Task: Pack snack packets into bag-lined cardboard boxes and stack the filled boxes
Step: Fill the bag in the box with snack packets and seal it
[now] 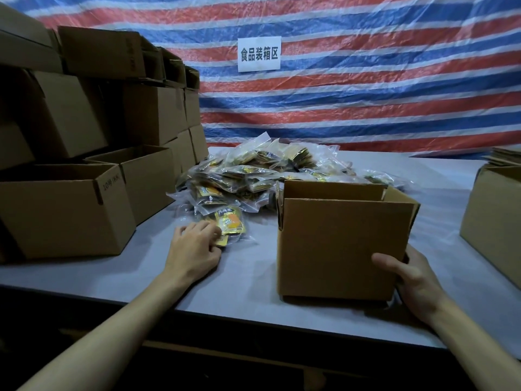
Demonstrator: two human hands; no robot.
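An open cardboard box (335, 244) stands on the grey table (248, 266) in front of me, its flaps up; its inside is hidden. My right hand (408, 280) grips its lower right corner, thumb on the front face. A heap of clear snack packets (262, 173) with yellow labels lies behind and left of the box. At the heap's near edge lies a yellow packet (231, 224); my left hand (194, 246) lies on the table with its fingertips curled on that packet's left edge.
Stacked cardboard boxes (93, 122) form a wall along the left, with an open one (64, 210) nearest. Another box (493, 221) stands at the right edge under flattened cartons (504, 158). A striped tarp with a white sign (259, 53) hangs behind.
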